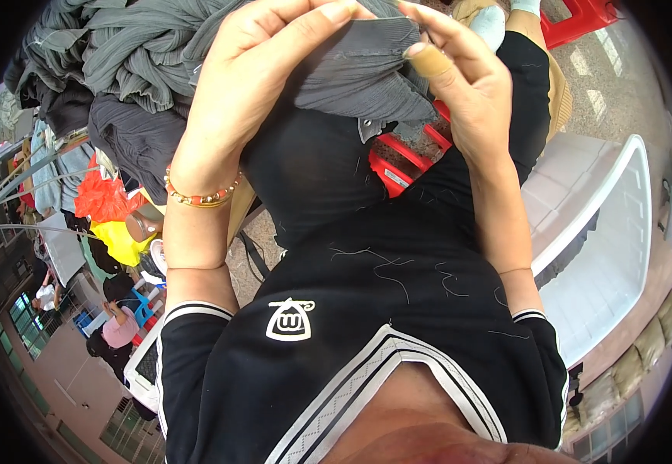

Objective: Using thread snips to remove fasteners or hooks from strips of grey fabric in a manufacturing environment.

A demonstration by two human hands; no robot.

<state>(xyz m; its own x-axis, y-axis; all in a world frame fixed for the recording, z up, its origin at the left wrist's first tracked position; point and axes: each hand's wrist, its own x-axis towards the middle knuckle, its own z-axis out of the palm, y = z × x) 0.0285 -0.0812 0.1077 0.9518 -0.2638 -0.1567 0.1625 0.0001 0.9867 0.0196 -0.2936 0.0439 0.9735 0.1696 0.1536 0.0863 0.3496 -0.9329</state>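
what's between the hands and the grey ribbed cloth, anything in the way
Nothing visible. Both hands already pinch the grey ribbed garment directly: the left hand grips its upper edge with the fingertips, and the right hand, with a tan tape wrap on one finger, holds the same edge beside it.

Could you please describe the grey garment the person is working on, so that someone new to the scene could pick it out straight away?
Start from the big heap of grey clothes at the top of the picture. To its right, over the lap, the left hand and right hand pinch one ribbed grey garment. Unlike the heaped ones, it is held up, with a small tag hanging below.
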